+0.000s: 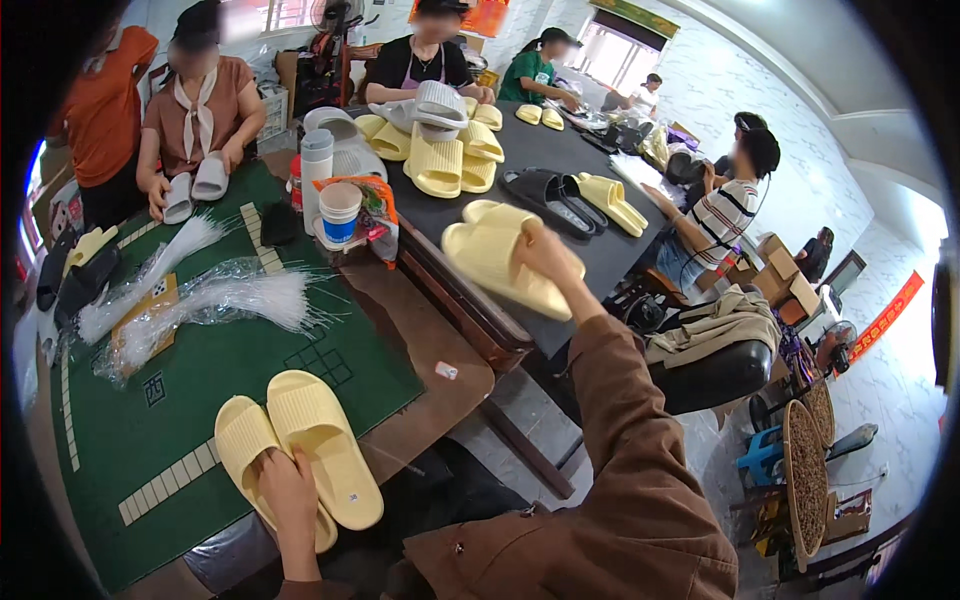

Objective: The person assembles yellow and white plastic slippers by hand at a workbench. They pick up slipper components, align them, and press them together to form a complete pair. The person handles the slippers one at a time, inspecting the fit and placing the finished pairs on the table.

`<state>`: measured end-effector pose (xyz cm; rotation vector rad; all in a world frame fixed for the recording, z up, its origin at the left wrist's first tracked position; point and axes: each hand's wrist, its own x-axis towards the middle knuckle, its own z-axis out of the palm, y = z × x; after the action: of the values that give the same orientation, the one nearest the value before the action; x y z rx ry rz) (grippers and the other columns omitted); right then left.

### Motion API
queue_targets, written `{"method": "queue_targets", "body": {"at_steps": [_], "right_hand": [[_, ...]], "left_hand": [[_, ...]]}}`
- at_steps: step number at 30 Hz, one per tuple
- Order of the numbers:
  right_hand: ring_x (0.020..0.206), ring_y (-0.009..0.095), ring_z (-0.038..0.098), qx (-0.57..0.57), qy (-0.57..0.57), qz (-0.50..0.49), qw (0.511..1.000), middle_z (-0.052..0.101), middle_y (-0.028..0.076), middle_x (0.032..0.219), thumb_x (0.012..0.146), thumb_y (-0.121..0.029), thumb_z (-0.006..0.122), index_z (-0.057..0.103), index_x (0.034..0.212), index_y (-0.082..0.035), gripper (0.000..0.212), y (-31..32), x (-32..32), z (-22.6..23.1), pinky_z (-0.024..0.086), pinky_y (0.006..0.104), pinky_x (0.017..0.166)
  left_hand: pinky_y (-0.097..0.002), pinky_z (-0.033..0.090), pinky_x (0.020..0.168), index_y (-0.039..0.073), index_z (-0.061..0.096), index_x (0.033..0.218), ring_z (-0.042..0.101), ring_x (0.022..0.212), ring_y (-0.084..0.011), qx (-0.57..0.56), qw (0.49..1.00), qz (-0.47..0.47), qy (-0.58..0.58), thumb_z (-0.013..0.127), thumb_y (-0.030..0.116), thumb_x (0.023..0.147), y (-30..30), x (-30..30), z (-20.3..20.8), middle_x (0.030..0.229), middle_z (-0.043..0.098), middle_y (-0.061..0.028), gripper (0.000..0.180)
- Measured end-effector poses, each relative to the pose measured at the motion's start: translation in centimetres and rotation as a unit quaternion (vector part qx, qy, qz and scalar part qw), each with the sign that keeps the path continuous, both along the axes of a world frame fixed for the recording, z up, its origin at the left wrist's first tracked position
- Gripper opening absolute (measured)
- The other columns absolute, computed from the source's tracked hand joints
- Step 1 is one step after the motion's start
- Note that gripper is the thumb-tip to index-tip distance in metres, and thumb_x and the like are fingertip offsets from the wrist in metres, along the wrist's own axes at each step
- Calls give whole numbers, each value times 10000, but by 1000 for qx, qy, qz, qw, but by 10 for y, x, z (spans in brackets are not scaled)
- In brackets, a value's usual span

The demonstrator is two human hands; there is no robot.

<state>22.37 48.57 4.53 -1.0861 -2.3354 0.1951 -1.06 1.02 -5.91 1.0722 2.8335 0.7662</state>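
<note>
Low at the left, my left hand [285, 485] is closed on a pair of pale yellow slippers [352, 490] at the near edge of the green table. Its fingers reach into the left slipper beside the inner edges; the fingertips are partly hidden. My right arm stretches forward over the dark table, and my right hand [548, 256] grips another pair of pale yellow slippers [490, 250], which overlap each other. Just beyond it lie black slippers [548, 200] and another yellow pair [612, 203].
Bundles of clear plastic strands [225, 305] lie on the green table [370, 385]. A cup [340, 212] and a bottle [317, 165] stand between the tables. Grey and yellow slippers are heaped on the dark table [440, 215]. Several people sit around; a jacket [715, 330] covers a chair.
</note>
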Motion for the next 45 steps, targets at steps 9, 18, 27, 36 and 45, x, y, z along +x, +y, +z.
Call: {"method": "queue_targets", "body": {"at_steps": [9, 18, 27, 36, 45], "right_hand": [[801, 370, 614, -168, 57, 122, 976, 599, 200, 842, 775, -124, 633, 501, 937, -18, 235, -261, -42, -11, 464, 458, 688], [899, 396, 606, -149, 19, 235, 960, 579, 219, 1032, 833, -279, 640, 470, 1098, 3, 422, -325, -121, -88, 490, 488, 728], [845, 273, 644, 8, 48, 355, 934, 642, 91, 908, 837, -320, 686, 651, 991, -56, 308, -333, -148, 3, 534, 391, 686], [1207, 285, 502, 104, -3, 446, 889, 608, 83, 1177, 786, -247, 692, 684, 970, -53, 267, -341, -191, -41, 369, 485, 1041], [1097, 301, 594, -69, 111, 512, 849, 638, 98, 1159, 833, 3, 625, 662, 1076, -58, 254, -307, -172, -46, 486, 402, 929]], "left_hand": [[-533, 404, 834, -104, 510, 895, 511, 941, -496, 25, 999, -40, 3, 525, 202, 955, -17, 17, -7, 956, 524, -329, 313], [-509, 399, 905, -58, 564, 1084, 513, 1046, -457, -30, 998, -57, -11, 573, 176, 888, -75, -24, -21, 1103, 562, -293, 306], [-481, 422, 814, -44, 554, 955, 520, 910, -416, 44, 998, -40, 14, 578, 203, 934, -78, 2, 27, 980, 550, -236, 249], [-385, 517, 810, 18, 643, 1002, 627, 982, -315, 113, 979, -43, 166, 620, 62, 815, -93, 3, 10, 1055, 636, -123, 193], [-412, 511, 784, 20, 644, 944, 641, 894, -307, 195, 942, -53, 267, 679, 40, 762, -95, 7, 28, 931, 643, -103, 187]]}}
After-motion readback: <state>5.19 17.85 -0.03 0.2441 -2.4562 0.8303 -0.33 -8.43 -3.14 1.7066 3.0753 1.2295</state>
